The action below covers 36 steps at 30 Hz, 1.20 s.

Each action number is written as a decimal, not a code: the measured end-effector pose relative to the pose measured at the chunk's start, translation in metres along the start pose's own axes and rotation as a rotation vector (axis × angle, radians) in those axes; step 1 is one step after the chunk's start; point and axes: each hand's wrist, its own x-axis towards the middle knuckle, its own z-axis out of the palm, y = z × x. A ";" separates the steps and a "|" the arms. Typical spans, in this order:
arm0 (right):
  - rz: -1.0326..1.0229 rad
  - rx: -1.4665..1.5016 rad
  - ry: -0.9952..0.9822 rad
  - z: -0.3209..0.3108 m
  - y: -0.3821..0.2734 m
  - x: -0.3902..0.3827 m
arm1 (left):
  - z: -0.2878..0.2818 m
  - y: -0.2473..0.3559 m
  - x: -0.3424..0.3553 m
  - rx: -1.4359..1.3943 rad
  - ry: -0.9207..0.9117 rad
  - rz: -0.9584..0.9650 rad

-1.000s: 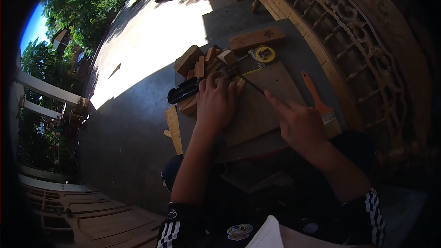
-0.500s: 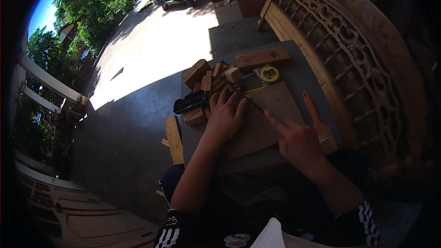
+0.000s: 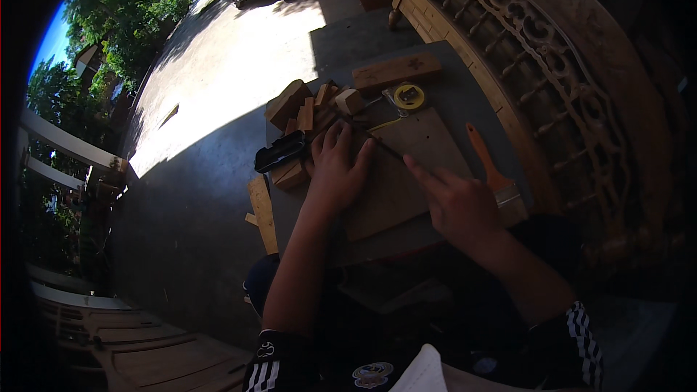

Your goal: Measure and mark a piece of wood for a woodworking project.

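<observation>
My left hand lies with fingers spread at the upper left of a flat brown board, beside a pile of wood offcuts. What is under its fingertips is too dark to make out. To the right, my right hand is closed around the near end of a thin dark rod-like tool, forefinger stretched along it. The tool slants over the board toward my left fingertips, where its far end is hard to see. Left of my left hand is a black open case-like object.
A grey work table bears a wood block, a yellow tape measure and an orange-handled paintbrush. On the right leans a carved wooden panel with spindles. A wood strip juts out left of the table.
The whole view has shifted, so the table and both hands appear higher and farther left. Against the board, my hands and the tool show hardly any movement.
</observation>
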 end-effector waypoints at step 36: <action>-0.010 -0.026 0.007 0.000 -0.004 -0.002 | -0.001 0.001 -0.003 -0.129 0.185 0.197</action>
